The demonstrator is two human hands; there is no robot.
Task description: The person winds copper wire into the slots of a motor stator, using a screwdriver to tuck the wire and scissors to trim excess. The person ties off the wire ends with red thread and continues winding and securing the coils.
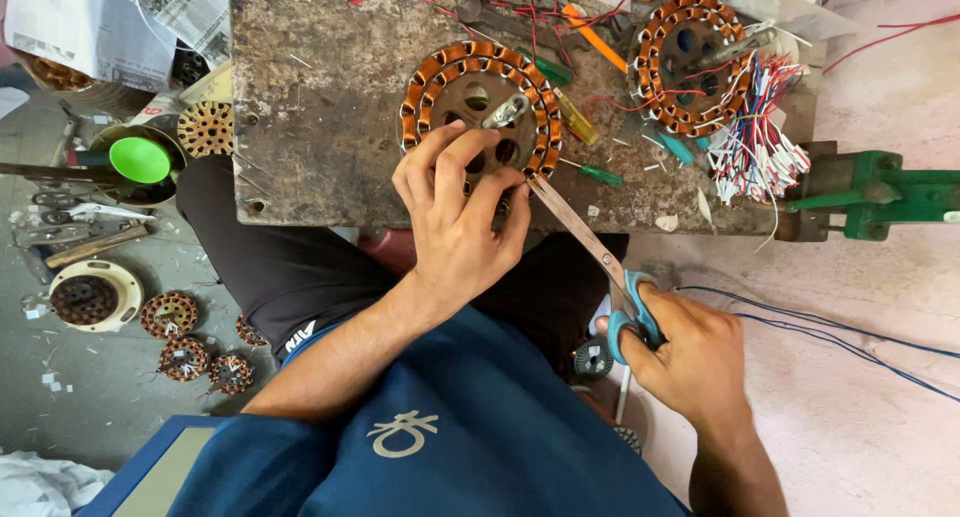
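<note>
Left hand (455,212) fingers curled down on near rim of round copper-wound stator (480,107), centre of rusty metal worktop (320,107); right hand (690,362) fingers closed through blue-handled scissors (595,252), tips at stator's near-right edge; second copper stator (690,62) with red-white-blue wire bundle far right.

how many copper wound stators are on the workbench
2. One copper-wound stator lies mid-bench under the left hand; the other sits at the bench's far right beside a bundle of wire ends. The right hand holds scissors. More may lie out of view.
</note>
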